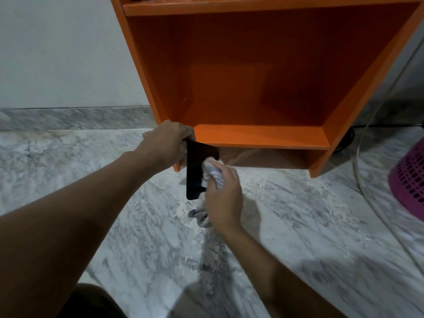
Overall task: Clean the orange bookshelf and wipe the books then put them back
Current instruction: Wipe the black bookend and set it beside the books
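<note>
1. We see our left hand (169, 143) closed over the top end of a thin black book (195, 171), fingers curled round its edge. The book hangs upright from that grip.
2. The black book is in front of the lower left corner of the orange bookshelf (146, 72), just above the floor (298, 226). Its upper end overlaps the front edge of the bottom shelf board (261, 136). We cannot read anything on its cover.
3. Our right hand (223, 193) is curled round a white and grey cloth (212, 172), which it presses against the face of the book, on its right side about halfway down. A loose end of the cloth hangs out below the hand.
4. The large compartment of the bookshelf holds no books. Its back and side panels are plain orange.
5. Above it runs an upper shelf board (252, 9). A few dark items show at the very top edge, cut off too much for us to tell what they are.
6. The bookshelf stands on the grey-white marble floor against a pale wall (57, 53), which has a marble skirting (68, 118) along its foot.
7. To the right, well apart from our hands, stands a pink basket (410, 180) with a perforated wall, partly out of frame.
8. A pale hose (358, 175) curves down past the right side of the bookshelf and across the floor in front of the basket.
</note>
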A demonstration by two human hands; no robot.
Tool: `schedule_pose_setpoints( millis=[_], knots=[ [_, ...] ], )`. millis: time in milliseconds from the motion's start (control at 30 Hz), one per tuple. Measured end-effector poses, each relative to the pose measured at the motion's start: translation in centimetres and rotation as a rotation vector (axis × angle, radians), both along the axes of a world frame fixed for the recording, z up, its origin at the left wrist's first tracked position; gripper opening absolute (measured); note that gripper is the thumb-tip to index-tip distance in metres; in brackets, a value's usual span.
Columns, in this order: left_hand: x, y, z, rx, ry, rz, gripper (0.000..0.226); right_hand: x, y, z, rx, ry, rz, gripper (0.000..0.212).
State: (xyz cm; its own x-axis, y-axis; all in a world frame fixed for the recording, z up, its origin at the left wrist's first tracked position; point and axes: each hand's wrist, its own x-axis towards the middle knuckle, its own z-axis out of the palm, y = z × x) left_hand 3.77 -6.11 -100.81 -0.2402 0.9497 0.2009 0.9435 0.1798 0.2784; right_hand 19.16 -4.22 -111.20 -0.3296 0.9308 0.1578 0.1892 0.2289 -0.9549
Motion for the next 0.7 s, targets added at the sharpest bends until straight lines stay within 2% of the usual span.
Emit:
schedule_pose_setpoints(
  millis=[100,200,433,567,667,700],
  knots=[
    [-0.1,-0.7,0.2,0.001,0.005,-0.003,0.027,1.5,3.6,-2.5,-0.345,-0.082,-0.114,0.022],
    [0.0,-1.2,0.2,-0.019,-0.008,-0.026,0.027,3.3,6.3,-2.7,-0.474,-0.038,-0.174,0.015],
    [0.0,-0.6,-0.6,0.006,-0.075,-0.082,0.025,3.0,5.9,-0.8,-0.604,0.047,0.395,0.032],
    [0.4,-0.6,-0.6,0.054,-0.192,-0.026,0.020,3.1,5.2,-0.9,-0.752,0.185,0.478,0.041],
    [0.3,-0.9,-0.7,0.146,-0.315,0.147,0.013,3.0,4.6,-1.1,-0.720,0.268,0.475,0.047],
    [0.5,-1.0,-0.7,0.163,-0.318,0.227,0.020,2.9,4.2,-1.3,-0.706,0.311,0.464,0.045]
  ],
)
